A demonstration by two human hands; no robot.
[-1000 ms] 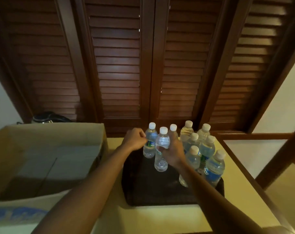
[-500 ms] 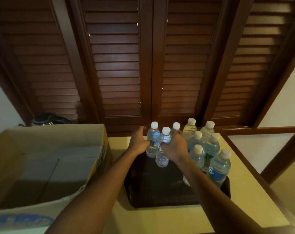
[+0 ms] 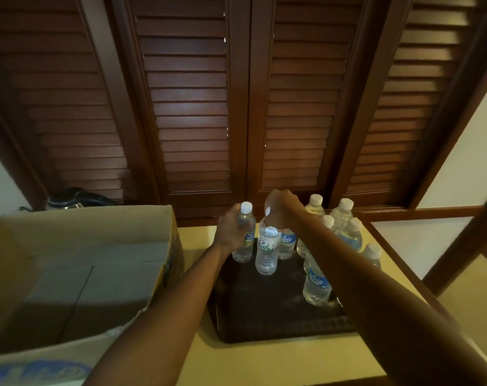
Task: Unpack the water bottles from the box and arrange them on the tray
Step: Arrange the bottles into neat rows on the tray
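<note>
The step in hand looks like squaring up the far-left row of water bottles on the tray (image 3: 278, 327), and it will go best if each bottle is held low on the body and slid, not tipped, so the narrow bases stay flat and the neighbours are not knocked. Bottles should end touching or just beside each other, filling the tray from the far edge toward the near one, where bare space remains.

The left hand (image 3: 231, 232) reaches in from the near left, forearm running diagonally over the desk (image 3: 192, 355), its fingers curled round the body of the far-left bottle (image 3: 245, 240), which stands upright near the tray's far-left corner. The right hand (image 3: 282, 210) comes from the near right, wrist bent down, its fingers closed over the neck and cap of the middle bottle (image 3: 267, 252), which stands a little nearer than its row-mates. Another labelled bottle (image 3: 287, 243) stands just right of it.

A cluster of more bottles (image 3: 345, 213) occupies the tray's far right, and one bottle (image 3: 316, 285) stands nearer along the right side, partly behind the right forearm.

The cardboard box (image 3: 78, 274) sits open at the left, just beside the tray; its visible floor shows no bottles, so the unpacking seems finished and only arranging remains
</note>
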